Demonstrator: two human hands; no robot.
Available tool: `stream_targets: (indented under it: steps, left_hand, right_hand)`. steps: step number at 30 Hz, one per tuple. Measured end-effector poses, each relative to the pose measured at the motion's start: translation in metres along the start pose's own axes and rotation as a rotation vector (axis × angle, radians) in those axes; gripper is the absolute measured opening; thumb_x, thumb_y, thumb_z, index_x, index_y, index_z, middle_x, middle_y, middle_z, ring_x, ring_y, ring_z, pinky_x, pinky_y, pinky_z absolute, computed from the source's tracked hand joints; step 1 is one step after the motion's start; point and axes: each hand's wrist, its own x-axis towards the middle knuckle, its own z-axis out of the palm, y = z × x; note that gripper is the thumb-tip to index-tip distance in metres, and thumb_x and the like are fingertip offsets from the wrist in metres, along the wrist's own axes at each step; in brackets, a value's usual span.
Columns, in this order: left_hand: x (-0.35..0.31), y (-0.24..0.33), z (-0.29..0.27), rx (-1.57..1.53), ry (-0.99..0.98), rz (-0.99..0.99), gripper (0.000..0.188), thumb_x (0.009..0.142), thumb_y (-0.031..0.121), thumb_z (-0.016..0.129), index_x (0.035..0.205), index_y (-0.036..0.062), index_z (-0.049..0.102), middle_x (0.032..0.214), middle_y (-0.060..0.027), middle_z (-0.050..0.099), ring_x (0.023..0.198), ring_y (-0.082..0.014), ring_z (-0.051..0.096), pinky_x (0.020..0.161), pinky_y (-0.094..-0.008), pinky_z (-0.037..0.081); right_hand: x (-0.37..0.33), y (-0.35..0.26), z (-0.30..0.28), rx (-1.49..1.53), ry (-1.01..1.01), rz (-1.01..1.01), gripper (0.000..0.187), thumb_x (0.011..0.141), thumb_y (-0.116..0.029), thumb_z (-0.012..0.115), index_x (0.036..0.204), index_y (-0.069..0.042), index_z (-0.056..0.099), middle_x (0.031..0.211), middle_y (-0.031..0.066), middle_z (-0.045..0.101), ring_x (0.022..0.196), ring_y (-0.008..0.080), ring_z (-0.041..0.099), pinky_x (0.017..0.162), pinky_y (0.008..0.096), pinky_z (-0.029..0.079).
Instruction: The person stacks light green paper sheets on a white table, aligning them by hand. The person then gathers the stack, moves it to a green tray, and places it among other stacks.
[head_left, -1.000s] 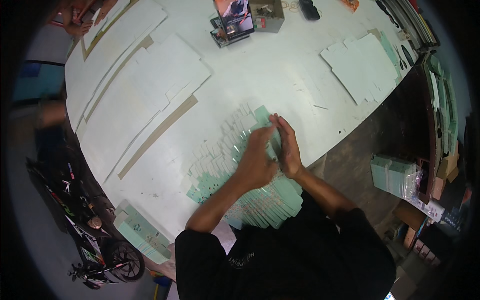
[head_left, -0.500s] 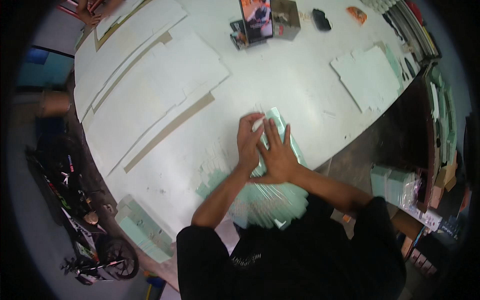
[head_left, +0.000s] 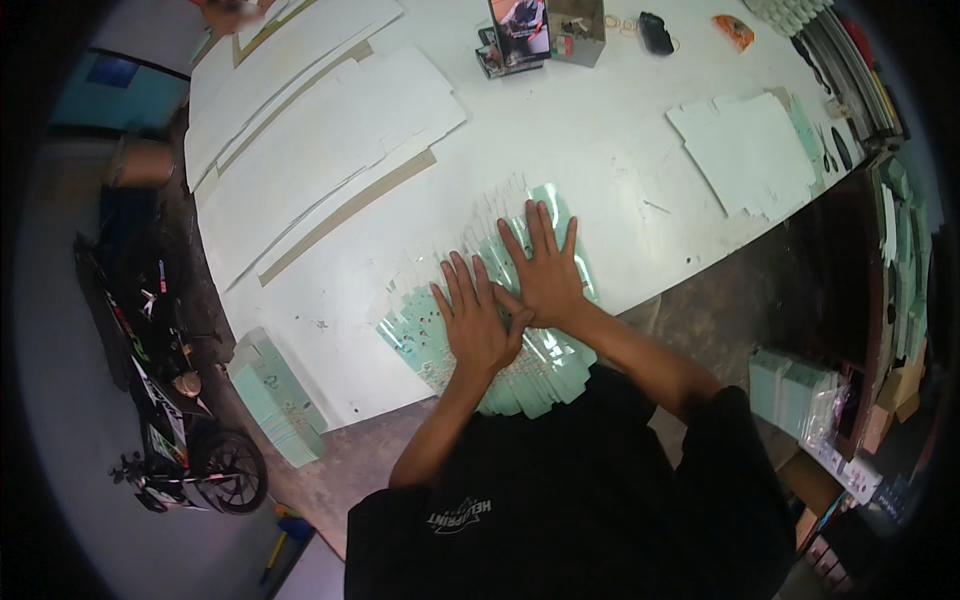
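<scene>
A fan of glossy pale-green printed card pieces (head_left: pixel 408 338) lies spread along the near edge of the white table, its lower ends against my dark shirt. My left hand (head_left: pixel 480 325) rests flat on the middle of the fan, fingers stretched out and slightly apart. To the right and a little farther up, my right hand (head_left: pixel 548 278) lies palm down on the cards, fingers spread. The two thumbs meet or overlap between the hands. What lies beneath the palms is hidden.
Large white card sheets (head_left: pixel 350 140) cover the table's left side. A stack of white card blanks (head_left: pixel 745 150) is at the right. Far back stand a phone (head_left: pixel 521 30) and a grey box (head_left: pixel 577 35). Bundled green cards (head_left: pixel 275 395) sit at the near-left corner; a motorbike (head_left: pixel 165 400) is beyond.
My left hand has moved down and left from the top of the cards and now lies flat. My right hand has shifted slightly. The cards are fanned wider at the upper part.
</scene>
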Motion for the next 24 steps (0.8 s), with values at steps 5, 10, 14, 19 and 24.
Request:
stream_targets:
  steps: [5,10,14,19,24]
  left_hand:
    - [-0.001,-0.006,0.003,-0.142,0.097,0.006,0.098,0.098,0.053,0.061,0.163,-0.0107,0.024,0.17,-0.0375,0.017,0.161,-0.0535,0.008,0.127,-0.0673,0.0]
    - [-0.005,-0.004,-0.034,-0.264,0.085,0.0,0.091,0.097,0.047,0.063,0.165,-0.0026,0.027,0.171,-0.0347,0.018,0.161,-0.0534,0.006,0.125,-0.0698,-0.003]
    - [-0.031,-0.038,-0.027,0.044,0.12,-0.211,0.093,0.097,0.05,0.064,0.167,0.0023,0.026,0.173,-0.0344,0.011,0.16,-0.0552,0.003,0.123,-0.0722,-0.005]
    - [-0.025,-0.03,-0.049,0.1,-0.032,-0.32,0.098,0.095,0.054,0.066,0.169,0.0064,0.023,0.173,-0.0351,0.005,0.16,-0.0559,0.001,0.123,-0.0722,-0.006]
    - [-0.036,-0.052,-0.031,0.079,0.047,-0.279,0.091,0.099,0.048,0.062,0.17,0.0096,0.021,0.174,-0.0324,0.005,0.16,-0.0551,0.0,0.123,-0.072,-0.006]
  right_hand:
    - [-0.003,-0.008,0.001,0.057,0.026,0.048,0.105,0.091,-0.068,0.063,0.167,-0.005,0.029,0.169,0.04,0.012,0.16,0.0546,0.006,0.116,0.0832,0.004]
    - [-0.005,-0.009,-0.007,0.095,0.047,0.078,0.109,0.089,-0.076,0.06,0.166,-0.005,0.032,0.17,0.0384,0.014,0.161,0.053,0.006,0.112,0.0872,0.002]
    - [-0.003,-0.008,-0.002,0.135,0.088,0.097,0.11,0.088,-0.081,0.057,0.165,-0.005,0.035,0.169,0.038,0.017,0.161,0.0523,0.008,0.109,0.0897,0.001]
    - [-0.004,-0.006,-0.003,0.142,0.113,0.09,0.108,0.09,-0.08,0.055,0.164,-0.003,0.036,0.168,0.0393,0.02,0.16,0.0528,0.011,0.109,0.0894,0.003]
    - [-0.004,-0.008,-0.001,0.167,0.132,0.087,0.107,0.091,-0.08,0.055,0.163,-0.002,0.038,0.168,0.0396,0.02,0.16,0.0527,0.011,0.109,0.0893,0.003]
